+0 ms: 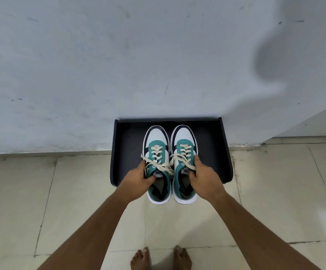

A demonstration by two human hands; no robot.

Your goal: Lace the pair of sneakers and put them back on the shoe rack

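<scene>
Fingers of the left hand point(138, 177) and right hand point(204, 175) clamp the collars of two laced teal-and-white sneakers point(174, 162) over the black shoe rack tray point(212, 151); placing is underway, so next they likely lower and let go.

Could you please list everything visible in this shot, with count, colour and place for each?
sneakers: two, teal, white and navy with cream laces tied, side by side, toes toward the wall, heels overhanging the rack's near edge.
shoe rack: one, black, its top shelf seen from above, on the floor against the wall.
wall: one, pale grey-white, scuffed, behind the rack.
floor: cream tiles, in front of the rack.
left hand: one, gripping the left-side sneaker at its collar.
right hand: one, gripping the right-side sneaker at its collar.
bare feet: two, on the tiles at the bottom edge.
</scene>
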